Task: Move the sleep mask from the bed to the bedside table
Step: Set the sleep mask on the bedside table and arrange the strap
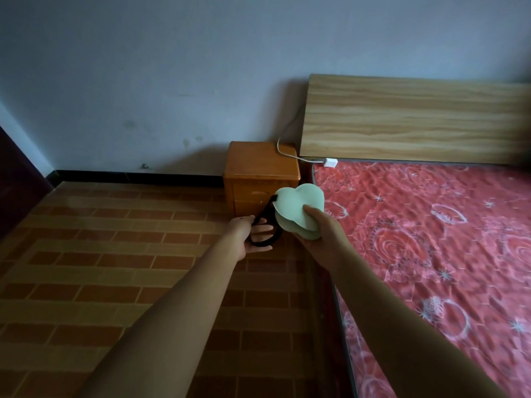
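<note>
Carrying: right hand (pixel 319 237) grips pale-green padded sleep mask (pixel 297 209).
Left hand (pixel 250 237): flat, under black elastic strap (pixel 264 214).
Next: place on orange wooden bedside table (pixel 258 159), 11 o'clock.

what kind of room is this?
Most likely a bedroom: a bed with a red patterned cover and wooden headboard, a small orange bedside table beside it, and a green sleep mask held in the right hand.

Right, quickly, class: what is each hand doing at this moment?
Left hand: open, fingers straight, the black strap looped over them.
Right hand: gripping the folded green sleep mask.
</note>
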Available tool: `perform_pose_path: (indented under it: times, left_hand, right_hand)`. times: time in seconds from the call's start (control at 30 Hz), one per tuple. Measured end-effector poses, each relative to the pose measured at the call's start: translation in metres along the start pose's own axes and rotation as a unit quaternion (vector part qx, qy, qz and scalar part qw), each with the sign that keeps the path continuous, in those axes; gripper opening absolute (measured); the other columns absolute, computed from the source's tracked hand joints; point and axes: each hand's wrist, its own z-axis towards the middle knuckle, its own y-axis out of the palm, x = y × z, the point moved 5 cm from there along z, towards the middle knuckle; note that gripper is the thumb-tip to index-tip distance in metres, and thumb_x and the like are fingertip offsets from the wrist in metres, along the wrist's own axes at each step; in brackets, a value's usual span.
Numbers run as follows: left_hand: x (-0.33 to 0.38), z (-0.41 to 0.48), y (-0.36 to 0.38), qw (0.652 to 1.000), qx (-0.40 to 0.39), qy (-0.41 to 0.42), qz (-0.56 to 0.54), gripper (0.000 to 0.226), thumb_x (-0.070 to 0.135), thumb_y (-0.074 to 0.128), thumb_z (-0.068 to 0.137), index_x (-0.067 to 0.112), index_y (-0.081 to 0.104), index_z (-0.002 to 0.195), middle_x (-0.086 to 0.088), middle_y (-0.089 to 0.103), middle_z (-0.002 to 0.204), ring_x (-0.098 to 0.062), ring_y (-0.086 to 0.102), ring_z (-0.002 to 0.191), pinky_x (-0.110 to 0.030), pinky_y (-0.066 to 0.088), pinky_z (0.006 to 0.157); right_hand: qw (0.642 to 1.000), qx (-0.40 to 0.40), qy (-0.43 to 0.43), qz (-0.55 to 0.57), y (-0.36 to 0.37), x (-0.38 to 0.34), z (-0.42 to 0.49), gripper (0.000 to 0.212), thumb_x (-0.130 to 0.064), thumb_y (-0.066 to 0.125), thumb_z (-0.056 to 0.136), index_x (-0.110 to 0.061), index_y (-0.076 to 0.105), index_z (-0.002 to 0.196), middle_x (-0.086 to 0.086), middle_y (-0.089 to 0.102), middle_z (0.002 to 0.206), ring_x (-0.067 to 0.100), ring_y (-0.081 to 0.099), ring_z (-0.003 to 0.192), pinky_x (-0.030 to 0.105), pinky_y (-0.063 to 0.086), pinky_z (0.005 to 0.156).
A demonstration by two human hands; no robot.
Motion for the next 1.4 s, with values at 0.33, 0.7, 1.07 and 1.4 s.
perform_pose_path:
  times: [0.33, 0.7, 1.07, 1.4]
  left_hand:
    - [0.036, 0.046, 0.008, 0.999, -0.047, 0.015, -0.015, 0.016, 0.024, 0.048, 0.091, 0.012, 0.058, 0.086, -0.016, 0.060, 0.098, -0.033, 0.064, 0.084, -0.048, 0.059, 0.067]
    - [0.104, 0.149, 0.038, 0.996, -0.016, 0.083, 0.018, 0.015, 0.032, 0.059, 0.085, 0.017, 0.063, 0.082, -0.011, 0.061, 0.098, -0.029, 0.064, 0.087, -0.043, 0.059, 0.063]
    - [0.209, 0.283, 0.071, 0.986, 0.073, 0.136, 0.056, 0.019, 0.011, 0.049, 0.091, 0.005, 0.064, 0.101, -0.008, 0.061, 0.090, -0.018, 0.060, 0.070, -0.025, 0.056, 0.046]
    - [0.280, 0.404, 0.053, 0.989, 0.085, 0.115, 0.044, 0.021, 0.011, 0.042, 0.095, 0.006, 0.062, 0.096, -0.018, 0.057, 0.115, -0.028, 0.063, 0.088, -0.033, 0.054, 0.063]
  right_hand:
    - [0.998, -0.023, -0.012, -0.051, 0.006, -0.006, 0.052, 0.028, -0.017, 0.055, 0.087, -0.006, 0.051, 0.112, 0.015, 0.059, 0.111, 0.029, 0.062, 0.099, 0.029, 0.059, 0.061]
    - [0.992, 0.014, -0.006, -0.122, -0.009, -0.046, 0.177, 0.038, -0.021, 0.053, 0.089, -0.002, 0.045, 0.122, 0.017, 0.053, 0.119, 0.032, 0.056, 0.108, 0.030, 0.057, 0.067]
    - [0.982, 0.082, 0.040, -0.166, -0.025, -0.135, 0.347, 0.029, -0.017, 0.043, 0.090, -0.004, 0.040, 0.115, 0.013, 0.050, 0.100, 0.031, 0.052, 0.104, 0.037, 0.050, 0.078]
    - [0.965, 0.080, 0.030, -0.249, -0.006, -0.146, 0.489, 0.042, -0.018, 0.054, 0.088, 0.005, 0.046, 0.123, 0.022, 0.051, 0.121, 0.035, 0.054, 0.109, 0.044, 0.053, 0.083]
